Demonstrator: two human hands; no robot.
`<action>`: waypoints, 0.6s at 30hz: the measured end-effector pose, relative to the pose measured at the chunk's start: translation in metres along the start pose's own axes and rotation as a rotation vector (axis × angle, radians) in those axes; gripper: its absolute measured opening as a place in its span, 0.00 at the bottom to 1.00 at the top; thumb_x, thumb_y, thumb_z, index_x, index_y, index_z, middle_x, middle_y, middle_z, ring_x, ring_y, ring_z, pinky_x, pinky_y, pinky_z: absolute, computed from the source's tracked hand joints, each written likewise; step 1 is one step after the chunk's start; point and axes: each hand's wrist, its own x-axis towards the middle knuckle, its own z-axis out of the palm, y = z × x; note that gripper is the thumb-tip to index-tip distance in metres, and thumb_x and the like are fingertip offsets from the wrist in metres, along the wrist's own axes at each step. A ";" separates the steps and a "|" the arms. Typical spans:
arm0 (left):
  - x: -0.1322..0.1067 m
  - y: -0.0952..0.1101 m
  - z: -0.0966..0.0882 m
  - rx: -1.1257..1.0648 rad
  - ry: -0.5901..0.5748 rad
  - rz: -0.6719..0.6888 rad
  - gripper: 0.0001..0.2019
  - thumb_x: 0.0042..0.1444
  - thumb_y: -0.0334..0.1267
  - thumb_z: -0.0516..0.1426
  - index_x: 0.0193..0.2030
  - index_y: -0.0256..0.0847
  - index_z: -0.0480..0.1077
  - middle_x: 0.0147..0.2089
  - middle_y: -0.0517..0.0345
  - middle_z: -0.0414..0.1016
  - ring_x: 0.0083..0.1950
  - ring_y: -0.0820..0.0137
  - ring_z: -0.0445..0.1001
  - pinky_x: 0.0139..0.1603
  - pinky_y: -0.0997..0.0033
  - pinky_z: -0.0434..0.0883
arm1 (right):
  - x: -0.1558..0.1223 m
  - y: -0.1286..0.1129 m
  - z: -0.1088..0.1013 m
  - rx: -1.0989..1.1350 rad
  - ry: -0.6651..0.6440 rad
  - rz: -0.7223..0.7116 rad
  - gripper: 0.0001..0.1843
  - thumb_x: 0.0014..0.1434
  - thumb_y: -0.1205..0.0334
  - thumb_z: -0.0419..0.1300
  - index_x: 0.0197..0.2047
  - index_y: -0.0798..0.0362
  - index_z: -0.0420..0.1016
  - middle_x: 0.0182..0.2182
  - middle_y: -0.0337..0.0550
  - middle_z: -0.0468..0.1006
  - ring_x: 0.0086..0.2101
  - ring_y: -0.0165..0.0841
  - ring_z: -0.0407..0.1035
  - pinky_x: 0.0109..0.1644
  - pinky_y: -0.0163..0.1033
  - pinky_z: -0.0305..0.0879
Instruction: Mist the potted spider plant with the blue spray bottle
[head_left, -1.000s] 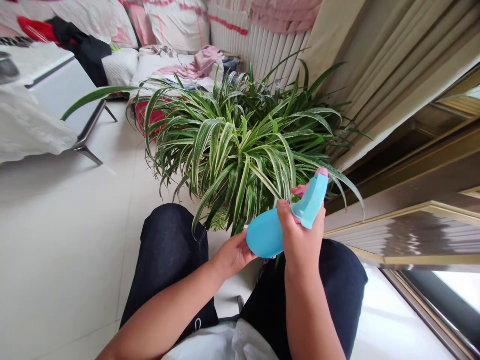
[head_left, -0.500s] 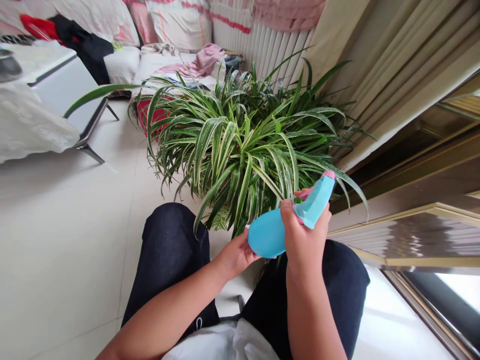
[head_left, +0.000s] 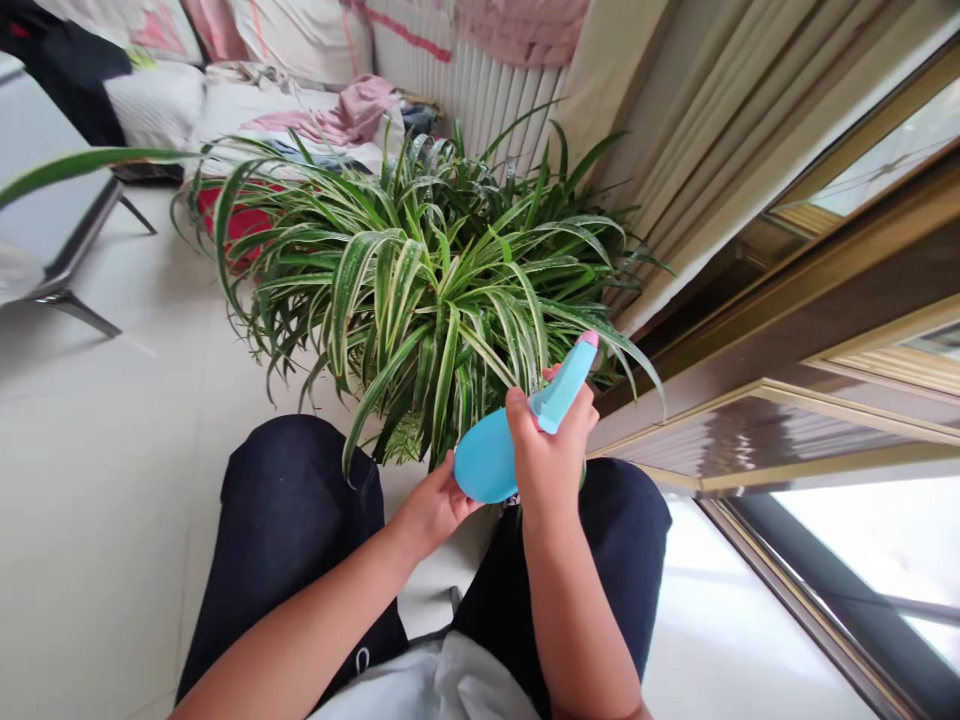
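Observation:
Both my hands are in front of my knees, holding a light blue plastic spray bottle (head_left: 491,460) with a pink tip. My right hand (head_left: 551,450) wraps around its neck, with the fingers behind the sprayer head. My left hand (head_left: 433,507) presses against the rounded body from below. Just beyond the bottle stands a large variegated spider plant (head_left: 427,300), its long leaves reaching close to the nozzle. The plant's pot is hidden by the leaves. My dark trousers (head_left: 285,510) lie beneath my arms.
A gold-framed glass door (head_left: 825,400) runs along the right, beside a beige curtain (head_left: 675,120) and a white radiator (head_left: 480,80). Pale floor tiles (head_left: 97,450) spread left, where a metal-legged low table (head_left: 67,240) stands. Pillows and pink cloth lie behind the plant.
The whole scene has shifted left and slightly up in view as my head turned. The bottle stands a little more steeply, and both hands keep their hold.

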 end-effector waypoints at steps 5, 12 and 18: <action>-0.002 0.003 0.003 0.020 -0.009 -0.010 0.24 0.69 0.41 0.45 0.69 0.41 0.55 0.46 0.55 0.83 0.50 0.70 0.79 0.61 0.68 0.67 | -0.001 0.000 0.003 0.005 -0.013 -0.026 0.24 0.49 0.49 0.60 0.47 0.49 0.63 0.46 0.49 0.69 0.49 0.45 0.58 0.55 0.56 0.57; -0.002 0.004 -0.004 0.094 0.050 0.043 0.12 0.63 0.35 0.51 0.45 0.42 0.76 0.37 0.58 0.84 0.41 0.70 0.81 0.54 0.68 0.71 | -0.001 -0.001 0.001 0.009 -0.023 -0.089 0.19 0.50 0.53 0.58 0.45 0.49 0.64 0.42 0.47 0.70 0.45 0.43 0.60 0.52 0.54 0.59; -0.006 0.007 -0.001 0.134 0.045 0.065 0.12 0.62 0.35 0.52 0.36 0.41 0.77 0.34 0.57 0.83 0.36 0.68 0.79 0.45 0.68 0.73 | -0.001 -0.011 -0.012 0.044 -0.165 -0.184 0.23 0.48 0.59 0.58 0.50 0.50 0.66 0.43 0.46 0.72 0.45 0.42 0.64 0.50 0.50 0.64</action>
